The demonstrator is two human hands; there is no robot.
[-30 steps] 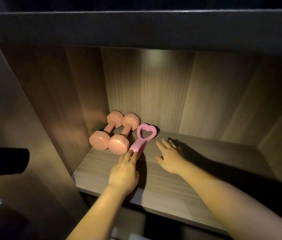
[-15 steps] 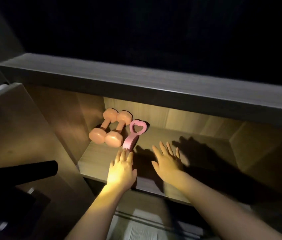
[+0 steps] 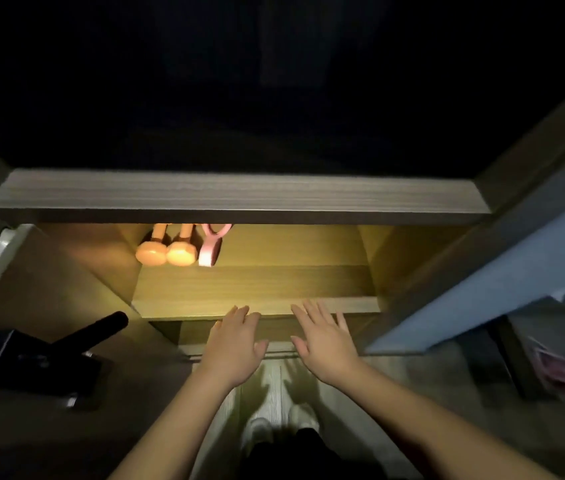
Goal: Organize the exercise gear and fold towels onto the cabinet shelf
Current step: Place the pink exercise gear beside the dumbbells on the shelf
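Observation:
Two peach dumbbells (image 3: 166, 251) lie side by side at the back left of the lit cabinet shelf (image 3: 256, 289). A pink heart-handled grip trainer (image 3: 211, 249) lies right beside them; the upper board hides its heart end. My left hand (image 3: 234, 344) and my right hand (image 3: 326, 341) hover in front of the shelf's front edge, fingers spread, holding nothing. Both are well clear of the gear.
A thick wooden board (image 3: 239, 199) overhangs the shelf. An open cabinet door (image 3: 481, 289) stands at the right, with pink fabric (image 3: 561, 368) behind it. A black device with a handle (image 3: 49, 355) sits at lower left. Pale floor and my shoes (image 3: 274, 424) are below.
Both hands have pulled back off the shelf to in front of its edge. The view has risen and backed away, so the upper board now hides the far ends of the gear.

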